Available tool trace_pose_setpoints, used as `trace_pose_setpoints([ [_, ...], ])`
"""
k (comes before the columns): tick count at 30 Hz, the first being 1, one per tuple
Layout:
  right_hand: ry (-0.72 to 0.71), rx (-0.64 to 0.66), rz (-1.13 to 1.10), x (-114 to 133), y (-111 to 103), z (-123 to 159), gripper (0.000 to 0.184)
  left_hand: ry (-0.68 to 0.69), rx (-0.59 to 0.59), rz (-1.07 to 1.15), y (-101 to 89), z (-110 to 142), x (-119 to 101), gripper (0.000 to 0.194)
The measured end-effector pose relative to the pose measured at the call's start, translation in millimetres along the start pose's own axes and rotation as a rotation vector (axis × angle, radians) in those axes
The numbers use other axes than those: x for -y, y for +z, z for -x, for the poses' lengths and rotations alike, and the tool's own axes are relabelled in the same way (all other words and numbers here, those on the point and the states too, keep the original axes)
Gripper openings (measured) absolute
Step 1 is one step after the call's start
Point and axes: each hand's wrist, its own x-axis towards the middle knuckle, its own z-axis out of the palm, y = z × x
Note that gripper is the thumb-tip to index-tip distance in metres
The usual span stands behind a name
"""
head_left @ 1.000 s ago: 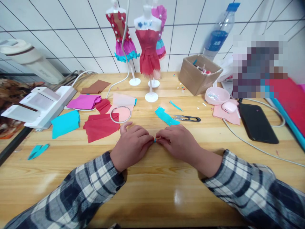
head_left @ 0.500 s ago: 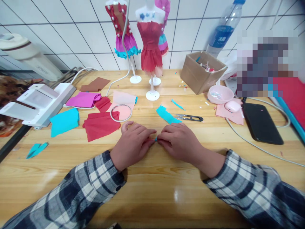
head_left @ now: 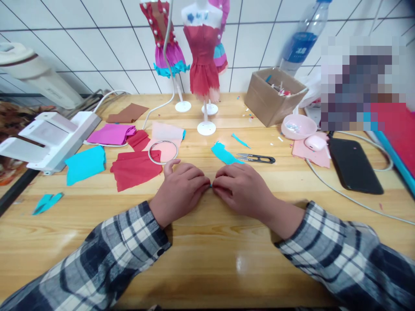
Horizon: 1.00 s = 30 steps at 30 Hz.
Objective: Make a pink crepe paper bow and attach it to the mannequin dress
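Observation:
Over the middle of the table, my left hand (head_left: pixel 180 190) and my right hand (head_left: pixel 244 190) meet fingertip to fingertip. Both pinch a tiny piece of blue crepe paper (head_left: pixel 211 186), mostly hidden by the fingers. Just beyond my right hand lie a blue crepe paper strip (head_left: pixel 223 153) and black-handled thread snips (head_left: pixel 257 158). A thin blue sliver (head_left: pixel 240 140) rests behind them. Past my left hand are red crepe paper sheets (head_left: pixel 134 170) and a silver ring (head_left: pixel 149 154), which lies partly over a pink sheet (head_left: pixel 167 134).
Small dress forms in paper dresses, one in red (head_left: pixel 203 65), stand at the back. A cardboard box (head_left: pixel 269 103), a pink bowl (head_left: pixel 298 131) and a black phone (head_left: pixel 355 166) are to the right. A white charger (head_left: pixel 61 142) and blue paper (head_left: pixel 86 164) sit left.
My left fingers lifted slightly from the blue piece half a second ago and are now closed on it again. The view has shifted a little; the surrounding things stay put.

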Motion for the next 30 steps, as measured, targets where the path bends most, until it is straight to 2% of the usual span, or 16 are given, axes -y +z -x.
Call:
trace_pose_setpoints([
  [5, 0.016, 0.004, 0.062, 1.0, 2.3, -2.8, 0.025, -0.028, 0.032, 0.028, 1.7, -3.1, 1.6, 0.02],
  [7, 0.038, -0.013, 0.041, -0.1, 3.1, -5.4, 0.023, -0.076, 0.007, 0.071, 1.1, -3.7, 5.3, 0.021],
  [10, 0.154, -0.072, -0.154, -2.8, 1.9, -9.4, 0.013, -0.229, -0.155, 0.223, -2.5, -1.6, 12.8, 0.025],
  [12, 0.304, -0.12, -0.379, -2.5, -1.4, -11.0, 0.009, -0.383, -0.314, 0.396, -5.4, 1.2, 14.8, 0.023],
  [14, 0.471, -0.134, -0.665, 0.4, -6.2, -11.1, 0.011, -0.525, -0.39, 0.632, -6.6, 2.7, 11.6, 0.023],
  [15, 0.535, -0.126, -0.82, 2.6, -8.7, -10.5, 0.014, -0.571, -0.369, 0.758, -6.4, 2.3, 8.0, 0.023],
  [17, 0.603, -0.125, -1.065, 7.0, -13.3, -8.4, 0.021, -0.589, -0.231, 0.967, -4.7, -1.3, -2.5, 0.022],
  [19, 0.617, -0.154, -1.166, 10.5, -17.0, -5.5, 0.025, -0.589, -0.15, 1.104, -2.6, -7.6, -14.3, 0.022],
  [24, 0.579, -0.143, -1.199, 14.6, -20.0, 0.8, 0.032, -0.605, -0.145, 1.211, -1.3, -19.4, -32.9, 0.022],
  [30, 0.567, -0.099, -1.172, 14.4, -14.8, 6.3, 0.032, -0.599, -0.144, 1.124, -3.3, -12.1, -31.7, 0.024],
])
